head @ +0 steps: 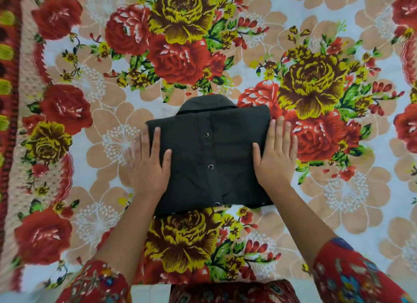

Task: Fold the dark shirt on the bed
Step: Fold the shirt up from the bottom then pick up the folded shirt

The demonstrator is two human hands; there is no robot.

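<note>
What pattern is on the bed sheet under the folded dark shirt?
Large red and yellow roses with green leaves on the pale bed sheet, seen in the head view.

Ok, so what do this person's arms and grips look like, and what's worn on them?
Both arms wear red sleeves, the left sleeve and right sleeve, printed with small multicoloured motifs in blue, yellow and grey. They end well above the wrists, leaving the forearms bare. The left grip and right grip are bare hands: no gloves, rings or watch show.

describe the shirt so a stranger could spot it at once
A bright flowered bedspread fills the view. At its middle, between the left hand and right hand, lies the folded shirt. It is the only plain black thing, with a collar and silver snaps.
</note>
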